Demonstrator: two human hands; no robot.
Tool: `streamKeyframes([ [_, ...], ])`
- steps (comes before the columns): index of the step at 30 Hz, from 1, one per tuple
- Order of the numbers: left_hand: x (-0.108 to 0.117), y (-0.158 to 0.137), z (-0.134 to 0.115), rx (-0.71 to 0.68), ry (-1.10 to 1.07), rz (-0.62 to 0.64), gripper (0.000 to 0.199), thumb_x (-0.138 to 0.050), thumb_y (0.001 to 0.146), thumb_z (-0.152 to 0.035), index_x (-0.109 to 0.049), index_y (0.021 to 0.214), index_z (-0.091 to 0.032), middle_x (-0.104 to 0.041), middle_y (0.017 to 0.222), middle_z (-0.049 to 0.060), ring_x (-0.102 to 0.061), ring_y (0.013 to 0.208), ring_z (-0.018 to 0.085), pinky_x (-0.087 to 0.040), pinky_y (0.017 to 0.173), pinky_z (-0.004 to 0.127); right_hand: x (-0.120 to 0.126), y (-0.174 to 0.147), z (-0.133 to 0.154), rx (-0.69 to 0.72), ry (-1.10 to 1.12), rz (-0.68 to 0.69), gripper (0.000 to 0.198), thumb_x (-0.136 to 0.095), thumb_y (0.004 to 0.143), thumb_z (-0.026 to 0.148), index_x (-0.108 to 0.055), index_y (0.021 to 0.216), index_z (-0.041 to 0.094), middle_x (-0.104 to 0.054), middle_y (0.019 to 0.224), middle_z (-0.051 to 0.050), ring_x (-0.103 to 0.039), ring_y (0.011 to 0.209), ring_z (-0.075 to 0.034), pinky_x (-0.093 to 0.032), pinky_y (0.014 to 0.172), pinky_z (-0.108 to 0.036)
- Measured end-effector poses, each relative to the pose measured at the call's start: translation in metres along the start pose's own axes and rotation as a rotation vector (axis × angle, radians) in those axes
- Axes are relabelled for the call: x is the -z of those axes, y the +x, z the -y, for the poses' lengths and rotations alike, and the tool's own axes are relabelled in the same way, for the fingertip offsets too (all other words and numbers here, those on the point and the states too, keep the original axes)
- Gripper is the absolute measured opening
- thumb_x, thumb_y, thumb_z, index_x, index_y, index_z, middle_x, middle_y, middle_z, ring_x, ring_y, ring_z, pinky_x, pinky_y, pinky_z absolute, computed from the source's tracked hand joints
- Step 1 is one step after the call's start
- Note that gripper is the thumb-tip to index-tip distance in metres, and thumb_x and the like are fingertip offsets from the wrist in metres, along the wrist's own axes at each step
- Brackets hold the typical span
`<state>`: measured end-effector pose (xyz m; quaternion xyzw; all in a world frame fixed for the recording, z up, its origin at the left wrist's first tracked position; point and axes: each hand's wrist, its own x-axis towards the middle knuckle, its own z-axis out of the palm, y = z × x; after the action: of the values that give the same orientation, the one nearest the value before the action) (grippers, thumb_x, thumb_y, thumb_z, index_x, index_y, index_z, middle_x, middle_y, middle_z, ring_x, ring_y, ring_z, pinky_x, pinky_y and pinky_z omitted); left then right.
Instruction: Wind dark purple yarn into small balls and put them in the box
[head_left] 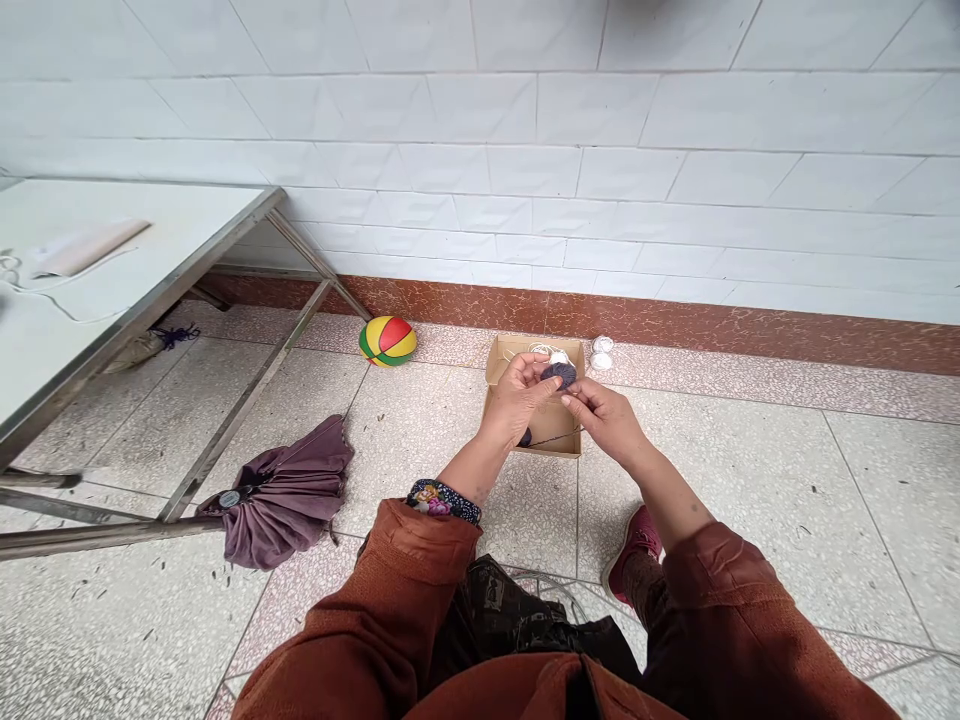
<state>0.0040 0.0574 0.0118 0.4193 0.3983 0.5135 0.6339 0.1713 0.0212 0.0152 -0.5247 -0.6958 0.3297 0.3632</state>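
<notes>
My left hand (pixel 519 397) is closed around a small dark grey-purple ball of yarn (pixel 559 375). Close to its right side, my right hand (pixel 604 420) has thumb and forefinger pinched at the yarn strand. Below both hands, an open cardboard box (pixel 571 442) sits on the floor. White yarn (pixel 541 351) lies in its back part, partly hidden by my fingers. A second dark yarn ball (pixel 526 438) shows inside at the front left, mostly behind my left wrist. From there a dark strand (pixel 559 437) runs across the box toward my right hand.
Two small white balls (pixel 601 360) stand right of the box by the tiled wall. A yellow, red and green ball (pixel 388 341) lies to the left. A metal-framed table (pixel 225 230) stands at far left, with a folded purple umbrella (pixel 289 495) by its leg.
</notes>
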Motion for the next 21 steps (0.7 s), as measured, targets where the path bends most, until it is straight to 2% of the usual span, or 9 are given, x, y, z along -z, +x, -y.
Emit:
streamKeyframes([
  [3, 0.004, 0.003, 0.000, -0.066, 0.150, -0.057, 0.044, -0.079, 0.070, -0.020, -0.054, 0.106, -0.021, -0.069, 0.098, 0.002, -0.064, 0.086, 0.015, -0.049, 0.084, 0.034, 0.004, -0.002, 0.006, 0.091, 0.050, 0.044, 0.021, -0.056, 0.096, 0.041, -0.069, 0.094, 0.024, -0.069, 0.082, -0.002, -0.062, 0.073, -0.018, -0.048, 0.070, -0.031],
  [5, 0.005, 0.004, -0.001, -0.079, 0.233, -0.019, 0.047, -0.079, 0.069, -0.018, -0.053, 0.108, -0.021, -0.069, 0.098, 0.003, -0.065, 0.086, 0.016, -0.048, 0.084, 0.034, 0.008, -0.001, 0.008, 0.131, 0.075, 0.007, 0.021, -0.056, 0.097, 0.041, -0.070, 0.095, 0.025, -0.072, 0.089, -0.003, -0.065, 0.082, -0.021, -0.050, 0.077, -0.034],
  [7, 0.005, 0.001, -0.002, -0.063, 0.282, 0.077, 0.051, -0.079, 0.069, -0.016, -0.052, 0.112, -0.022, -0.069, 0.097, 0.003, -0.065, 0.086, 0.016, -0.048, 0.083, 0.034, 0.013, 0.001, 0.008, 0.136, 0.080, -0.076, 0.021, -0.057, 0.096, 0.042, -0.071, 0.093, 0.026, -0.072, 0.091, -0.004, -0.065, 0.086, -0.022, -0.051, 0.081, -0.037],
  [11, -0.001, -0.008, -0.008, 0.002, 0.285, 0.329, 0.053, -0.079, 0.073, -0.019, -0.052, 0.119, -0.023, -0.068, 0.095, 0.002, -0.065, 0.086, 0.016, -0.048, 0.081, 0.033, 0.019, 0.006, 0.002, 0.100, 0.079, -0.217, 0.022, -0.061, 0.094, 0.041, -0.070, 0.082, 0.025, -0.070, 0.083, -0.004, -0.063, 0.081, -0.022, -0.050, 0.079, -0.036],
  [13, -0.003, -0.011, -0.012, 0.039, 0.212, 0.434, 0.052, -0.078, 0.076, -0.024, -0.052, 0.122, -0.024, -0.068, 0.097, 0.003, -0.065, 0.087, 0.016, -0.048, 0.079, 0.033, 0.018, 0.007, -0.003, 0.050, 0.108, -0.220, 0.022, -0.062, 0.092, 0.041, -0.068, 0.079, 0.024, -0.068, 0.080, -0.003, -0.061, 0.077, -0.020, -0.049, 0.075, -0.034],
  [15, -0.004, -0.013, -0.015, 0.054, 0.115, 0.474, 0.052, -0.078, 0.078, -0.028, -0.053, 0.123, -0.025, -0.068, 0.100, 0.003, -0.065, 0.089, 0.016, -0.050, 0.080, 0.033, 0.016, 0.009, -0.008, -0.019, 0.129, -0.192, 0.024, -0.060, 0.092, 0.041, -0.066, 0.077, 0.023, -0.065, 0.075, -0.001, -0.058, 0.072, -0.019, -0.047, 0.070, -0.032],
  [17, -0.004, -0.011, -0.015, 0.049, 0.047, 0.432, 0.053, -0.081, 0.075, -0.028, -0.055, 0.121, -0.025, -0.069, 0.100, 0.003, -0.065, 0.091, 0.016, -0.051, 0.082, 0.032, 0.014, 0.009, -0.011, -0.057, 0.115, -0.152, 0.025, -0.057, 0.092, 0.040, -0.065, 0.077, 0.022, -0.063, 0.072, 0.000, -0.056, 0.068, -0.017, -0.044, 0.066, -0.030],
  [21, 0.000, -0.003, -0.009, 0.019, 0.038, 0.194, 0.042, -0.085, 0.069, -0.030, -0.062, 0.103, -0.020, -0.069, 0.094, 0.002, -0.064, 0.086, 0.014, -0.052, 0.081, 0.032, 0.011, 0.007, -0.010, -0.015, 0.041, -0.038, 0.021, -0.055, 0.093, 0.036, -0.066, 0.081, 0.022, -0.062, 0.071, 0.000, -0.054, 0.066, -0.016, -0.041, 0.063, -0.028],
])
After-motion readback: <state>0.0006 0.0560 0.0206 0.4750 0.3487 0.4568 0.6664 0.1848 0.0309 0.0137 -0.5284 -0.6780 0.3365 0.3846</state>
